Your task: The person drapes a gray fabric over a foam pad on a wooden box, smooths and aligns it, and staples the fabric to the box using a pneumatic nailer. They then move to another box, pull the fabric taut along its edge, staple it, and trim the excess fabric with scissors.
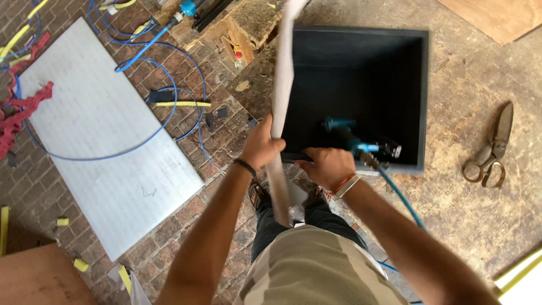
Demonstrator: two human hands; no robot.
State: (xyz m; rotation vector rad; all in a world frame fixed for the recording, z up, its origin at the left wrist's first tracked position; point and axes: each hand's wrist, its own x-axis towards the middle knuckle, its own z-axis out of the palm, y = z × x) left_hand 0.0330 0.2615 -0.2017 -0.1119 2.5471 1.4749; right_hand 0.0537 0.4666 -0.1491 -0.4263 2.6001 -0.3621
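Both hands come first in our listing: our left hand (261, 144) is closed around a long pale strip (280, 107) that rises upright along the near left edge of the box; our right hand (327, 166) is wrapped around the grip of a teal air tool (355, 141), pressed at the box's near rim.

Remaining items, largest to smallest:

1. Worn wooden counter (480, 197), carrying the box and shears.
2. White ribbed panel (101, 135), flat on the brick floor (226, 96) to the left.
3. Black open box (361, 85), dark inside, on the counter.
4. Blue hose (144, 141), looping across the panel and bricks; another blue length (402, 197) runs from the air tool past our right forearm.
5. Red jagged strip (22, 113), at the panel's far left edge.
6. Metal shears (492, 149), well right of the box, handles toward us.
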